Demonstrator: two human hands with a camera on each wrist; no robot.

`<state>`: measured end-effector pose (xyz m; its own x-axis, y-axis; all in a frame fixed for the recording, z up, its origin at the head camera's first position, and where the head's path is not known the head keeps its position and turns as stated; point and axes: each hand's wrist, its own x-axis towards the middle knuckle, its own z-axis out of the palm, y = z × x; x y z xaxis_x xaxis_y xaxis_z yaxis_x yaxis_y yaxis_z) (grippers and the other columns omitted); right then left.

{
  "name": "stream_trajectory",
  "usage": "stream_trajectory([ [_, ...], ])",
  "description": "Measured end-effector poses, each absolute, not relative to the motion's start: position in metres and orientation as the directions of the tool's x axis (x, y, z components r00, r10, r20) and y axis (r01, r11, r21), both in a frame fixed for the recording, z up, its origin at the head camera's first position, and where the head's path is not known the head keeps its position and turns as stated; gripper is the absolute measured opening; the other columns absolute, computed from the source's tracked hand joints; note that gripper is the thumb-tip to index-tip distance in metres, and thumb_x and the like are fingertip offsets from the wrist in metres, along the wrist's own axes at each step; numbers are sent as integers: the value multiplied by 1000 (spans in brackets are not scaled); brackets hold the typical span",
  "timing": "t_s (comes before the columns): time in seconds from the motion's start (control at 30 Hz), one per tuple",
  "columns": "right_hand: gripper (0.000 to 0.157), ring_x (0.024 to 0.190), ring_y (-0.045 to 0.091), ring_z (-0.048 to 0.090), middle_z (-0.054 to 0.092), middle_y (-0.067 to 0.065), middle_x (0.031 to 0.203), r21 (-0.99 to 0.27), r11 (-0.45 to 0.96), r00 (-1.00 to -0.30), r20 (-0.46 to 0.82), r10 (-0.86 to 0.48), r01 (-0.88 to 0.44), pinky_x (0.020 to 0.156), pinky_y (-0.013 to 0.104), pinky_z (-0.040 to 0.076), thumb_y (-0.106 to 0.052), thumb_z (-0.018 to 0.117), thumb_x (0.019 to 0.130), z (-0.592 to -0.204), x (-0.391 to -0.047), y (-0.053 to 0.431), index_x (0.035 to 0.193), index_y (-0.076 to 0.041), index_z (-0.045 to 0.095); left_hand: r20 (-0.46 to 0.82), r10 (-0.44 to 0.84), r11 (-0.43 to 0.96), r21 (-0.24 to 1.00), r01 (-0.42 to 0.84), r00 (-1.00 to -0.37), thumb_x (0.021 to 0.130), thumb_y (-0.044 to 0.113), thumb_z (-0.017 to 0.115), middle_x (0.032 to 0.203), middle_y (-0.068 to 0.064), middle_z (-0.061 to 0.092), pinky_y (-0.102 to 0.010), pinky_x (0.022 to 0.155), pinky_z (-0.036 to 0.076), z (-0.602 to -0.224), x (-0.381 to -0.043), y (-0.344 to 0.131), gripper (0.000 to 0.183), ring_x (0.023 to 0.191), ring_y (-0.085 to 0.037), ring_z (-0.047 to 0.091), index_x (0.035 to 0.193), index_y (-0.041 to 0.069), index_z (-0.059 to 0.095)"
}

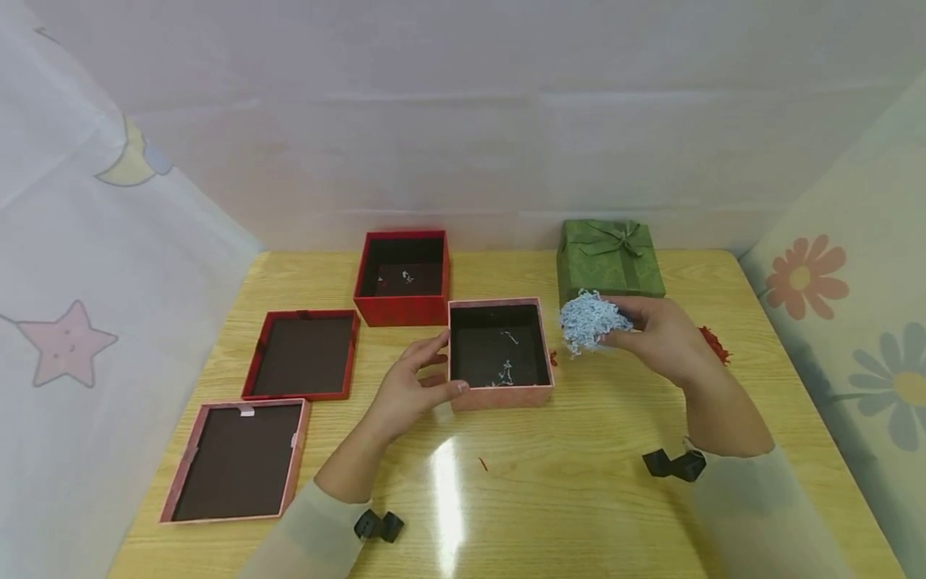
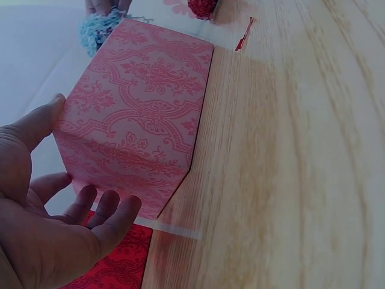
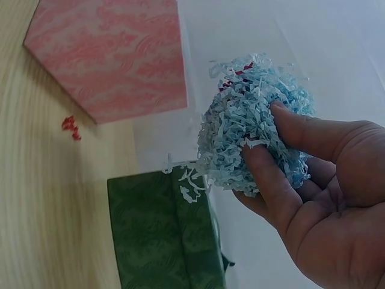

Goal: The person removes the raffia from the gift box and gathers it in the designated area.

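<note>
Pale-blue shredded paper (image 1: 589, 322), clamped between the right hand's (image 1: 667, 338) thumb and fingers, hangs just right of the pink box (image 1: 502, 398), which the left hand's (image 1: 414, 392) spread fingers touch. Carrying seems in hand; moving on calls for containing loose strands.

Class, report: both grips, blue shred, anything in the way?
Right grip holding blue shred. Left grip touching pink box. Box opening unblocked, loose strands inside.

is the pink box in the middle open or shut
Open: nothing covers the pink box, and the head view looks into its dark inside, where a few pale shreds lie.
</note>
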<state>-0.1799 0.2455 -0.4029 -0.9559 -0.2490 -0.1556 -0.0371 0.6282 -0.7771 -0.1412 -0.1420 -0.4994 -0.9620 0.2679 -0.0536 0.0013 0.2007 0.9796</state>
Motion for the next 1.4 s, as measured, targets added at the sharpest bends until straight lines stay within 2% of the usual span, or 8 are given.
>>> stream_trajectory([
  [0.13, 62, 144, 44, 42, 49, 17, 156, -766, 643, -956, -184, -228, -6, 105, 61, 49, -23, 75, 97, -410, -176, 256, 154, -12, 52, -55, 269, 202, 979, 1, -962, 84, 20, 89, 152, -5, 44, -53, 111, 48, -500, -141, -142, 86, 135, -31, 49, 158, 28, 45],
  [0.4, 64, 140, 47, 46, 48, 20, 156, -726, 688, -966, -183, -184, 7, 100, 61, 52, -27, 76, 97, -428, -167, 276, 154, -11, 51, -52, 272, 205, 979, 5, -961, 85, 19, 89, 153, -4, 43, -52, 110, 49, -500, -141, -140, 86, 135, -32, 50, 158, 29, 45],
  [0.63, 63, 134, 48, 51, 52, 25, 150, -705, 709, -972, -167, -163, 2, 96, 61, 54, -25, 75, 97, -444, -160, 289, 151, -3, 52, -60, 271, 208, 978, -2, -961, 85, 20, 89, 152, -2, 44, -51, 110, 49, -498, -141, -139, 86, 134, -30, 50, 158, 30, 44],
  [0.77, 62, 131, 48, 54, 58, 26, 144, -698, 715, -978, -139, -155, -14, 95, 61, 54, -24, 76, 97, -455, -158, 297, 149, -2, 54, -68, 269, 206, 978, -11, -961, 85, 19, 89, 153, -2, 43, -51, 110, 49, -498, -141, -139, 86, 135, -30, 50, 158, 30, 44],
  [1.17, 67, 140, 53, 42, 47, 31, 152, -680, 729, -978, -197, -75, 81, 104, 67, 46, -26, 75, 97, -478, -152, 309, 154, -1, 48, -66, 266, 200, 980, -12, -962, 85, 17, 89, 152, -4, 44, -51, 111, 48, -501, -141, -140, 87, 134, -31, 50, 158, 29, 44],
  [1.4, 66, 139, 53, 42, 46, 34, 151, -672, 735, -981, -185, -50, 89, 103, 68, 44, -21, 74, 97, -488, -152, 314, 154, 0, 47, -69, 260, 203, 979, -15, -963, 85, 16, 88, 152, -3, 45, -50, 110, 49, -501, -141, -141, 86, 134, -30, 51, 159, 27, 44],
])
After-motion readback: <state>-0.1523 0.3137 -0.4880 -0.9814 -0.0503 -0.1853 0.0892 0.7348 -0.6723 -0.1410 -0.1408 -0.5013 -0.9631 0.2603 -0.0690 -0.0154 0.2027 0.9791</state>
